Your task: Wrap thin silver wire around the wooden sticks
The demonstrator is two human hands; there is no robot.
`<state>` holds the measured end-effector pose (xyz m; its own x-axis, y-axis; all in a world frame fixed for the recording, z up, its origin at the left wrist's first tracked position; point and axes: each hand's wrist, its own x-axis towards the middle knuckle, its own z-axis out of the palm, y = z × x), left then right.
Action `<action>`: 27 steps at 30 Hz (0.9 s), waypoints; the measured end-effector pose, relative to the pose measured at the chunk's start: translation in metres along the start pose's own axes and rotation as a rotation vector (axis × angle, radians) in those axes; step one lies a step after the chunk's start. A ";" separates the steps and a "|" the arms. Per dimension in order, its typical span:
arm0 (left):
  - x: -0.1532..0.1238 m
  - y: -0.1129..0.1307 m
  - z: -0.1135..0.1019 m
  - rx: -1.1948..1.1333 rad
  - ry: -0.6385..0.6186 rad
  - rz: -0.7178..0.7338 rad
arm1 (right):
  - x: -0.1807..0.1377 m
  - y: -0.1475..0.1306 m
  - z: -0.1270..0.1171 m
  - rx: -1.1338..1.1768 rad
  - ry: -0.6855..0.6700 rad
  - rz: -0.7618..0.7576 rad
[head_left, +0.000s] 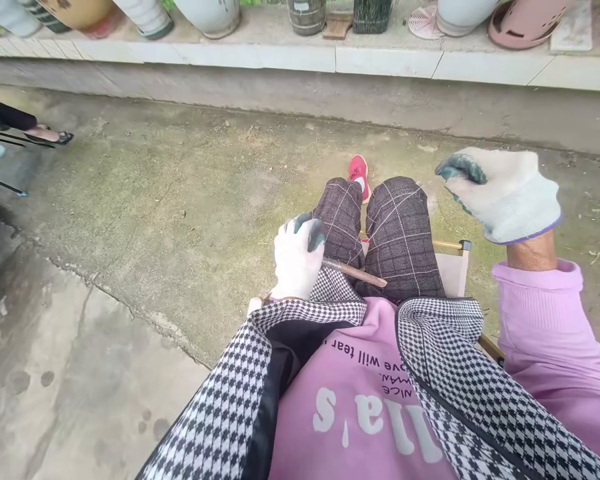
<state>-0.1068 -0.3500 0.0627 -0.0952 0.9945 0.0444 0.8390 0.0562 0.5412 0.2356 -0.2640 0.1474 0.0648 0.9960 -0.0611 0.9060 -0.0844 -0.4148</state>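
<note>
I sit on a low folding stool (453, 263) with my knees in checked trousers in front of me. My left hand (297, 257), in a white glove with dark green fingertips, is closed around a thin brown stick (360, 273) that lies across my lap. My right hand (503, 192), gloved the same way, is raised to the right with fingers pinched together. A fine pale thread (397, 203) runs from that pinch down across my right knee toward the stick.
Cracked concrete ground lies all around. A raised tiled ledge (300, 57) at the back carries several pots and containers. Another person's foot in a dark shoe (50, 135) shows at the far left, with thin dark rods beside it. My red shoe (359, 173) pokes out ahead.
</note>
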 end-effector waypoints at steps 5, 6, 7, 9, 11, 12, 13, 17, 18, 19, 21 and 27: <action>0.018 0.064 -0.016 -0.372 0.159 0.260 | -0.006 -0.008 0.014 -0.008 -0.039 -0.260; 0.023 0.078 -0.011 -0.438 0.113 0.274 | -0.007 -0.007 0.017 -0.006 -0.044 -0.297; 0.028 0.089 -0.004 -0.496 0.060 0.260 | -0.008 -0.006 0.019 0.000 -0.048 -0.330; 0.038 0.105 0.013 -0.593 -0.082 0.183 | -0.009 -0.004 0.024 0.026 -0.053 -0.392; 0.042 0.111 0.030 -0.693 -0.247 0.058 | -0.010 -0.002 0.028 0.078 -0.041 -0.450; 0.043 0.111 0.036 -0.746 -0.315 0.004 | -0.010 -0.002 0.029 0.106 -0.031 -0.470; 0.043 0.111 0.040 -0.801 -0.360 -0.037 | -0.010 -0.002 0.031 0.133 -0.026 -0.483; 0.038 0.109 0.042 -0.989 -0.319 -0.088 | -0.011 -0.003 0.032 0.225 -0.036 -0.467; 0.037 0.109 0.040 -1.016 -0.280 -0.090 | -0.012 -0.004 0.032 0.237 -0.037 -0.456; 0.037 0.110 0.038 -1.028 -0.245 -0.090 | -0.013 -0.005 0.031 0.242 -0.037 -0.446; 0.037 0.110 0.035 -1.012 -0.194 -0.082 | -0.015 -0.007 0.030 0.233 -0.042 -0.433; 0.039 0.099 0.032 -0.948 -0.251 -0.035 | -0.019 -0.020 0.026 0.100 -0.139 -0.425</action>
<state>-0.0099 -0.3030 0.0909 0.0972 0.9897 -0.1052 0.0497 0.1008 0.9937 0.2056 -0.2819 0.1336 -0.3668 0.9302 0.0152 0.7946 0.3218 -0.5148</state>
